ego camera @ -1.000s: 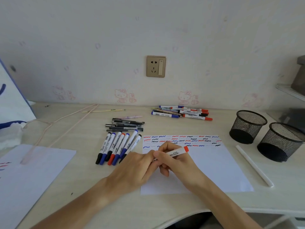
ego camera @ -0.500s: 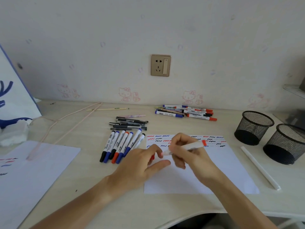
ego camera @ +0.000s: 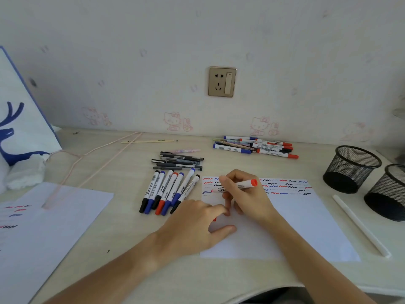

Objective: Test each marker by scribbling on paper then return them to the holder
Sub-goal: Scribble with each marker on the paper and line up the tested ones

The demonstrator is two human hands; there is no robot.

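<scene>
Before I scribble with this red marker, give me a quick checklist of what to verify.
1. Marker gripped in right hand: ok.
2. Cap off: ok, a bit of red, likely the cap, shows under the left hand.
3. Tip on the paper: cannot tell, it sits at the left edge of the scribble rows, contact unclear.
4. Paper steadied: ok, left hand rests on its left edge.
5. Blank space below the rows: ok.
6. Holders within reach on the right and seemingly empty: ok.
</scene>
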